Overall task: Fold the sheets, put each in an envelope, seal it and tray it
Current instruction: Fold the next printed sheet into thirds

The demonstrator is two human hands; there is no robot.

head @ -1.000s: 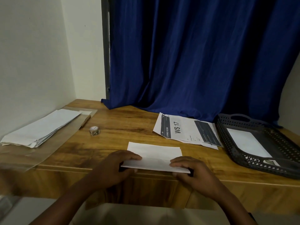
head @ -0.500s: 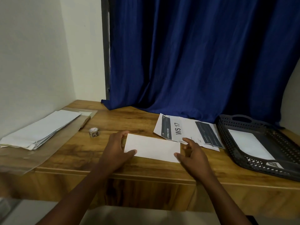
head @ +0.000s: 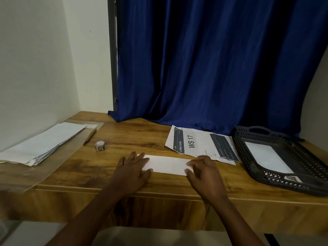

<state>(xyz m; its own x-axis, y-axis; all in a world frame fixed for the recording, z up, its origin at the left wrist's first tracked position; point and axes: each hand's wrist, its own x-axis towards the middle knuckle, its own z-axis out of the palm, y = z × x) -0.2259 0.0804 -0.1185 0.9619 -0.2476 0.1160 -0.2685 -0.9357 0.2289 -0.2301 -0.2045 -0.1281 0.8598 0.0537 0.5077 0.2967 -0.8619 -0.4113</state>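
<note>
Head view: "WS 17" printed sheet (head: 195, 144)

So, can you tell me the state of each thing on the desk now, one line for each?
Folded sheet: flat on the desk, folded into a strip.
Left hand: fingers straight, pressing the strip's left end.
Right hand: fingers bent, touching its right end.
Envelope stack: lying at the left.
Printed sheets: unfolded, overlapping.
Tray: holds one white envelope.
</note>
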